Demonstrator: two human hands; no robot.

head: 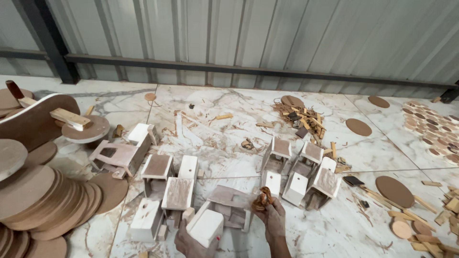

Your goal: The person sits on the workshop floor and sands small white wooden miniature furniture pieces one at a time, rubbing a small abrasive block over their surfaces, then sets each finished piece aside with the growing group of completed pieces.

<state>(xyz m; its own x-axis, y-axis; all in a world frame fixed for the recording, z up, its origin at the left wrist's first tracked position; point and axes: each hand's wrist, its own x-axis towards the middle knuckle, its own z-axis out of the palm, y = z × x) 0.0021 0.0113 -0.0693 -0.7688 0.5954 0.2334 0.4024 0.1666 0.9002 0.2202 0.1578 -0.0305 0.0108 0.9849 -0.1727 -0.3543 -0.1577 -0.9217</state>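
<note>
View from a head camera, looking down at a marble floor (229,119) with grey veins, scattered with woodwork pieces. A corrugated metal wall (267,33) runs along the top.

At the bottom centre, the person's two hands work close together. The left hand (189,244) holds a small white-painted wooden box (206,227) from below; its grip is closed around the box's lower edge, fingers mostly hidden under it. The right hand (273,217) is raised just beside the box, its grip pinched shut on a crumpled brown rag (263,198), which sticks up above the fingertips. The rag is near the box but not touching it.

Just behind the hands stands a white open-sided box frame (228,203). To the left is a cluster of similar white boxes (165,191), some with bare brown tops, and a tipped-over one (117,155) further back. To the right is another group of white boxes (301,174), leaning against each other.

At the far left, a tall slanting stack of round brown discs (40,200) lies on the floor, with a curved brown board (33,122) and a pale wooden stick (71,118) above it. More single brown discs (394,191) lie on the right, with many small ones (430,126) laid out in rows at the far right. A heap of wood offcuts (299,117) sits in the middle distance, and loose wooden strips (430,224) lie at the lower right.
</note>
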